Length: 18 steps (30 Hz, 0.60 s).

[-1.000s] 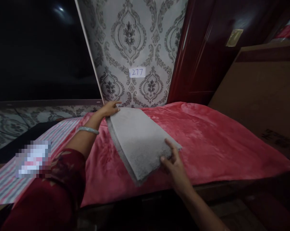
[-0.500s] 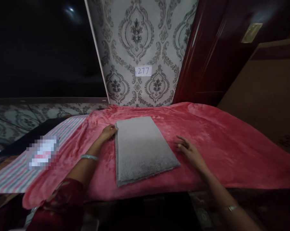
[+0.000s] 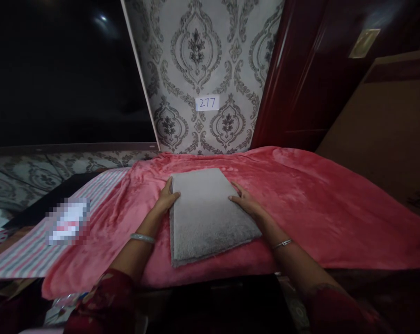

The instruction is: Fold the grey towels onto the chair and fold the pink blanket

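Note:
A folded grey towel (image 3: 206, 213) lies flat on a pink fleece blanket (image 3: 310, 204) that covers the table. My left hand (image 3: 167, 199) rests against the towel's left edge, with the fingers laid along it. My right hand (image 3: 246, 202) presses on the right edge, thumb on top of the towel. Both palms frame the towel from either side, and neither lifts it. A bracelet sits on each wrist.
A striped cloth (image 3: 32, 246) lies at the left, partly under the blanket. Patterned wallpaper with a "277" label (image 3: 207, 102) stands behind. A dark red door (image 3: 310, 74) and a brown cabinet (image 3: 387, 134) are at the right, a dark screen (image 3: 56, 74) at the left.
The towel, held up by its corners a second ago, now lies flat. My right hand came in from the blanket to the towel's right edge; my left hand slid along the left edge.

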Motion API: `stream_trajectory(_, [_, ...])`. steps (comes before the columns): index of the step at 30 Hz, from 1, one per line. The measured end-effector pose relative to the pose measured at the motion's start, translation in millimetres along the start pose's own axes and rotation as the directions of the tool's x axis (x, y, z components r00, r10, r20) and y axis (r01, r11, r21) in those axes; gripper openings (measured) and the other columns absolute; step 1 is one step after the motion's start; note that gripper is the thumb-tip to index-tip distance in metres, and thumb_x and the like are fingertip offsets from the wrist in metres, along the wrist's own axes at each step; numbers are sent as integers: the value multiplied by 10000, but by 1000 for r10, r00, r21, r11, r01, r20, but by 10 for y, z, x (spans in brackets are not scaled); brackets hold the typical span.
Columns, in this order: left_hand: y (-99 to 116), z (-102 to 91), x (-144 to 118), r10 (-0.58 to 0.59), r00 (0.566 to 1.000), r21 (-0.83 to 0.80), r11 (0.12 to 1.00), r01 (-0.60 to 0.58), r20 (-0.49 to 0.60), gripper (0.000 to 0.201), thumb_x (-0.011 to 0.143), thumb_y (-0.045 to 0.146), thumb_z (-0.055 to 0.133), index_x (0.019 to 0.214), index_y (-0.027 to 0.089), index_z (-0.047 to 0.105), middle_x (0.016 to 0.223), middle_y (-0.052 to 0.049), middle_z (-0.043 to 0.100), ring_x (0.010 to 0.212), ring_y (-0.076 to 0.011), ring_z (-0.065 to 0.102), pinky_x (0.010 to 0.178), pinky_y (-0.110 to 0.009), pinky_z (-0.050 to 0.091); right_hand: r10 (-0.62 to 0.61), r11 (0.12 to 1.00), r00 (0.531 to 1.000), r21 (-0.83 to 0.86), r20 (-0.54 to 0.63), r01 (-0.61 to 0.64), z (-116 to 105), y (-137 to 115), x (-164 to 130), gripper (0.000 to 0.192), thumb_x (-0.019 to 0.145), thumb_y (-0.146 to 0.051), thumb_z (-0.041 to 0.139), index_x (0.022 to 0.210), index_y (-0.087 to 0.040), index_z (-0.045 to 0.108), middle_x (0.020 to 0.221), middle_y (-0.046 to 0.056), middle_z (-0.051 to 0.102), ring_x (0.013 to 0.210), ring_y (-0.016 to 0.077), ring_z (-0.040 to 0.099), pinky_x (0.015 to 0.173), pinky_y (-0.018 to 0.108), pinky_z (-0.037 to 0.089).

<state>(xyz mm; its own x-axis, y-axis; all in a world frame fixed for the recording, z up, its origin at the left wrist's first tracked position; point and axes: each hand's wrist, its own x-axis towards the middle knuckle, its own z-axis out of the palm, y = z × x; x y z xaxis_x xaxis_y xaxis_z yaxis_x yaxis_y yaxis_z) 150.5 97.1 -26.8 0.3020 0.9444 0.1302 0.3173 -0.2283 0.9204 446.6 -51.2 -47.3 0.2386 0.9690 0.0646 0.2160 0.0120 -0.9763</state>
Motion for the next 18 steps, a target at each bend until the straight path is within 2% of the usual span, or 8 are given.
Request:
stream_trajectory(4, [328, -85, 91, 13, 999, -53, 999, -11, 35, 783, 708, 194, 650, 1475, 170, 490, 1374, -106, 629, 1163, -260, 644, 1004, -409, 533, -197, 978, 974, -99, -114, 186, -28, -178, -80, 717, 754, -370, 636, 1451, -232, 542, 1429, 68, 594, 1282, 259, 549, 1093, 434, 421])
stream_trajectory(7, [518, -149, 198, 85, 995, -100, 992, -80, 44, 763, 708, 248, 660, 1454, 172, 519, 1352, -91, 636, 1067, -229, 669, 935, -369, 556, -270, 962, 941, -100, -205, 254, -94, -233, -214, 646, 784, -418, 653, 1402, -240, 594, 1474, 63, 558, 1337, 261, 506, 1141, 434, 369])
stream_trajectory(10, [494, -73, 248, 41, 997, -24, 999, -40, 71, 742, 704, 267, 667, 1431, 179, 547, 1326, -93, 653, 1040, -224, 679, 912, -360, 558, -145, 989, 966, -35, -214, 141, -118, -99, -346, 735, 742, -472, 705, 1418, -218, 567, 1419, 95, 599, 1262, 275, 566, 1069, 443, 444])
stream_trajectory(13, [291, 121, 213, -47, 997, 102, 994, 40, 64, 643, 686, 244, 677, 1318, 132, 638, 1258, -134, 689, 1083, -279, 676, 964, -422, 537, 20, 997, 990, 70, -136, -11, -79, 137, -423, 833, 687, -496, 746, 1438, -209, 528, 1323, 110, 659, 1158, 284, 632, 990, 459, 506])
stream_trajectory(16, [111, 253, 173, -28, 999, 144, 989, 23, 28, 558, 725, 249, 653, 1271, 132, 663, 1316, -139, 666, 1248, -299, 599, 1102, -439, 441, 60, 976, 993, 213, -101, -38, -37, 295, -444, 843, 699, -502, 751, 1457, -242, 488, 1321, 100, 664, 1113, 275, 662, 954, 454, 533])
stream_trajectory(18, [80, 254, 171, -1, 1000, 161, 987, -4, 28, 541, 765, 269, 618, 1290, 142, 650, 1340, -130, 654, 1284, -297, 575, 1134, -447, 409, 53, 968, 993, 248, -103, -26, -41, 329, -440, 835, 702, -490, 752, 1455, -251, 482, 1318, 95, 667, 1113, 269, 665, 948, 444, 538])
